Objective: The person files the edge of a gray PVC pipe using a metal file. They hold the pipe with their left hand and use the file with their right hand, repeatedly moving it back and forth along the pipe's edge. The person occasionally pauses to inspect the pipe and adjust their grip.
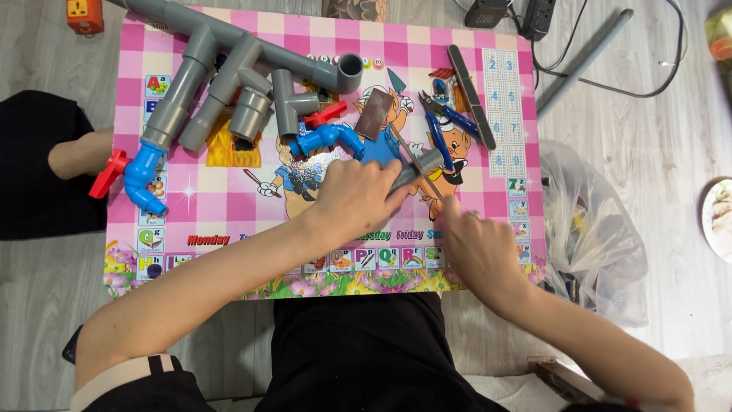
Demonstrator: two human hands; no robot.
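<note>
Your left hand (pixel 357 197) fingers clench short grey plastic pipe piece (pixel 418 169) over pink checkered table (pixel 503 200). Your right hand (pixel 476 246) fingers grip thin blade (pixel 418 166), blurred, across pipe. Blue-handled pliers (pixel 441 130) and blue elbow fitting (pixel 329 138) crowd just beyond. Forearms converge.

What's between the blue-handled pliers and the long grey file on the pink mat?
Nothing: in the head view, bare pink mat separates the blue-handled pliers from the long grey file.
</note>
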